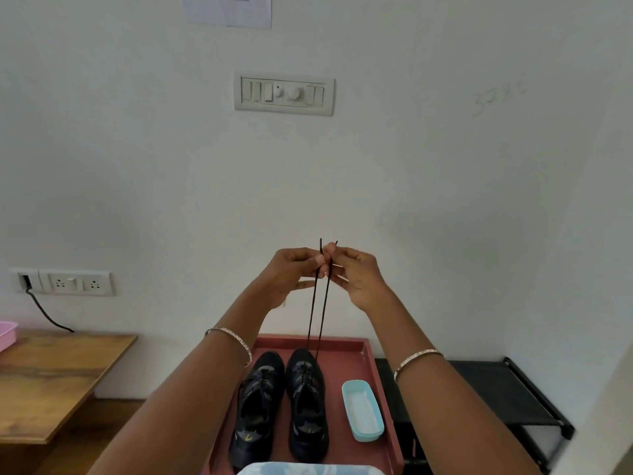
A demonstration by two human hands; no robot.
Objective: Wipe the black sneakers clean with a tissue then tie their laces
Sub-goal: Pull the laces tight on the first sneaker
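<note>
**Patterned cloth low in view, lace ends drawn high above the tray**

Pale blue-and-white cloth [305,469] crosses the bottom edge, nearest the lens; what it belongs to I cannot tell. Just beyond it the black sneakers [257,406] stand side by side, toes away from the person, on a red tray [359,351]. The tray probably serves to keep dirt and the wiping things in one place. A light blue tub [362,409] lies beside the shoes on the person's right. It holds something white, likely the tissue, and neither hand touches it.

Both arms are raised over the tray. The left grip [291,272], a bare hand, pinches one strand of the lace [317,313] between thumb and forefinger. The right grip [356,275] pinches the other strand the same way, and the two hands all but meet. Short tips stick up above the fingers.

Both strands run straight and taut down to the right-hand sneaker [306,389], which rests on the tray. Holding them high and close together looks meant to take out slack and even the ends before they are crossed for a first knot. The other shoe's lace sits bunched over its tongue; whether it is tied I cannot tell.

I judge the wiping done and the tying just begun. A wooden worktop [51,371] stands to the left and a black rack [513,399] to the right.
</note>
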